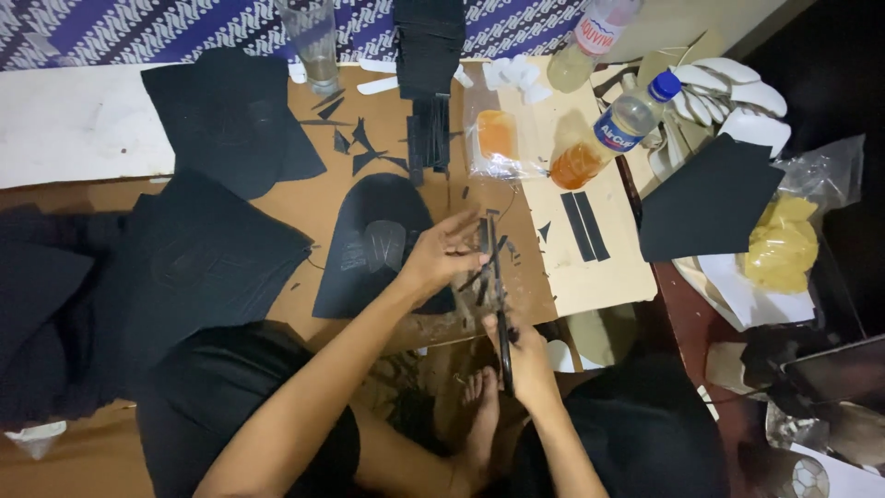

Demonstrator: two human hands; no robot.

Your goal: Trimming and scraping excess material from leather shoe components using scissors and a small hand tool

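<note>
The left hand (pixel 441 254) pinches a thin black strip (pixel 483 242) between closed fingers, just beside the dome-shaped black sheet (pixel 369 244) lying on the brown surface (pixel 304 198) at its 9 o'clock. At 5 o'clock from it, the right hand (pixel 527 355) has its fingers closed through the handles of long dark scissors (pixel 501 304), whose blades point toward 12 o'clock and meet the strip. Two cut black strips (pixel 583 225) lie on pale cardboard (pixel 599 267) at 3 o'clock, near a bottle of orange liquid (pixel 608 134).
</note>
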